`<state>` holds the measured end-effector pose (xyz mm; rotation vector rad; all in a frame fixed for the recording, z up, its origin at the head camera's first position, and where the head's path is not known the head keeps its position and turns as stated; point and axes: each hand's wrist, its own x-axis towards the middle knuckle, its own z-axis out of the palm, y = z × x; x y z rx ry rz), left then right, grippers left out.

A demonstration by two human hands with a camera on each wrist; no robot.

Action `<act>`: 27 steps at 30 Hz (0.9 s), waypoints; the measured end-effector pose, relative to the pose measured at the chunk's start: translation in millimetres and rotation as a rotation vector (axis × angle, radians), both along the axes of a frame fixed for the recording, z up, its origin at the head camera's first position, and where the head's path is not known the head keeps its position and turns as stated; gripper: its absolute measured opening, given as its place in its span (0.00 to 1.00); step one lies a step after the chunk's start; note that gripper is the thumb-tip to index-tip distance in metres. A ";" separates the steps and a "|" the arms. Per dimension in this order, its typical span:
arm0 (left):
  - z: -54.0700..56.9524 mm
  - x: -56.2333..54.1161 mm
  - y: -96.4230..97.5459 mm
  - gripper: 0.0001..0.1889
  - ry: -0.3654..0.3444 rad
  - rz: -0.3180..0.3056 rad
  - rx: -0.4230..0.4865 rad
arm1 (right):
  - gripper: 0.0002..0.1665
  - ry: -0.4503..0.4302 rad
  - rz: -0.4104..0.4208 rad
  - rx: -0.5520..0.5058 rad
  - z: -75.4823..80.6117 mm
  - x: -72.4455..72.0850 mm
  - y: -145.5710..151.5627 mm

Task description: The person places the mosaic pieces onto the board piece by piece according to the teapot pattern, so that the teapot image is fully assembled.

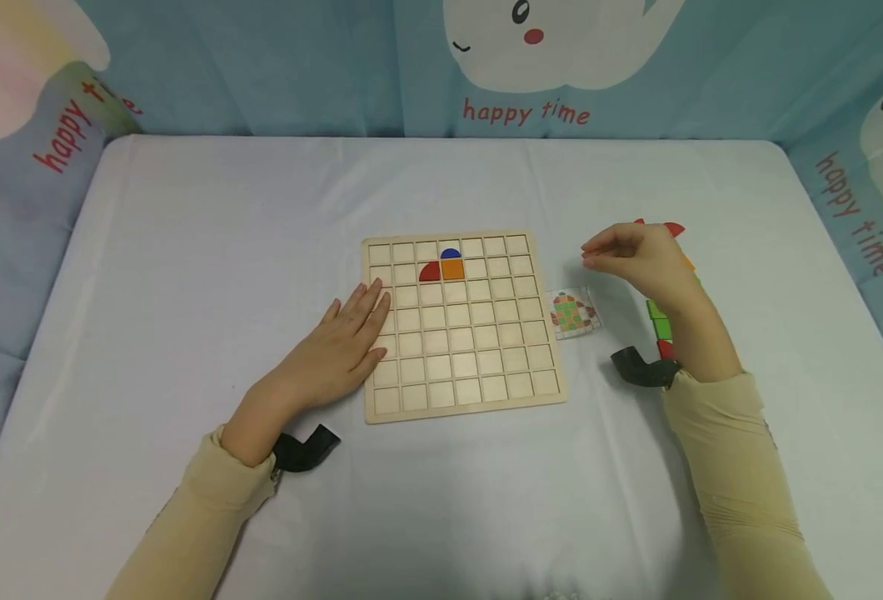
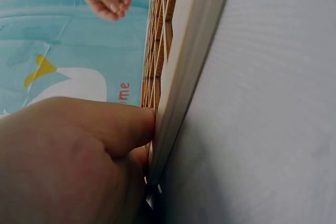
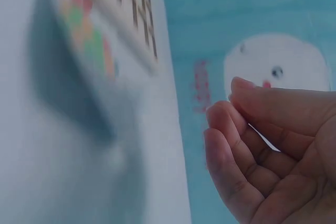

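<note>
Left hand (image 1: 336, 350), its fingers laid out straight, is resting on the left edge of a square, light-wood grid board (image 1: 460, 340), which is lying flat on the white-clothed counter (image 1: 209, 250). Being square, the board is showing no clear long axis; its near edge is slanting slightly, the right corner sitting farther away. Just beside its right edge, a white paper card with a coloured mosaic print (image 1: 575, 313) is lying. Farther right, small green, red and orange tiles (image 1: 657, 310) are forming a line running away from the person, partly hidden by the right hand (image 1: 640, 258), which is hovering with thumb and curled fingertips drawn together. On the board's far part, a red quarter-circle tile (image 1: 430, 272) is curving toward the far left beside an orange square tile (image 1: 452, 269); beyond, a blue semicircular tile (image 1: 451, 253) is pointing its curve away, long axis running left to right.
</note>
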<state>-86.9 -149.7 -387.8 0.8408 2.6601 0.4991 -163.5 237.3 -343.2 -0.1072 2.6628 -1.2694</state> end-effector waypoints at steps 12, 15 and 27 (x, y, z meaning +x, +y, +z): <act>-3.0 0.0 -0.5 0.34 0.007 0.003 -0.001 | 0.21 -0.055 -0.190 0.029 -2.6 22.0 66.2; -5.0 0.0 -0.3 0.34 0.009 0.003 -0.002 | 0.23 -0.078 -0.195 0.064 -4.2 23.0 77.0; -6.4 -0.4 -0.3 0.34 0.021 0.000 0.000 | 0.24 -0.088 -0.208 0.090 -13.3 23.3 95.3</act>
